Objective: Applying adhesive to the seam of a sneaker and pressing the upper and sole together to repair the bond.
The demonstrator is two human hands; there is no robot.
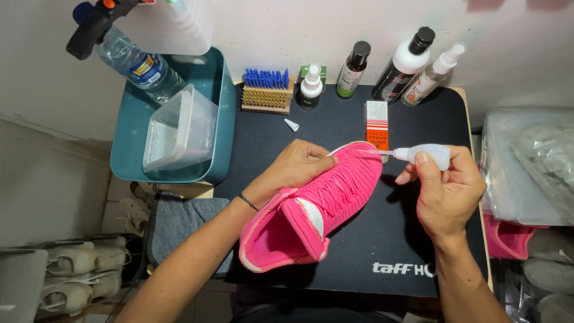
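Two bare hands meet over a pink knit sneaker [317, 206] lying on its side on a black mat [382, 239] that covers the table. The left hand [299, 164] has its grip pressed around the toe end, fingers curled over the upper and pinning the shoe against the mat. The right hand [448, 191] pinches a small clear squeeze bottle [427, 155] between thumb and fingers, its thin nozzle pointing at the white sole edge near the toe; whether the tip touches cannot be told.

Just behind the nozzle stands a small orange and white box [376, 124], and a loose white cap [291, 124] lies near it. Along the back edge of the mat sit a wooden brush with blue bristles [267, 90] and four bottles [394, 69] against a pale wall. To the left, a teal tub [179, 137] holds a clear plastic container [176, 128] and a water bottle [137, 63]. Below it lie grey fabric [179, 224] and pale sneakers [78, 275] on the floor. At the right edge, clear plastic bags [532, 167] are piled.
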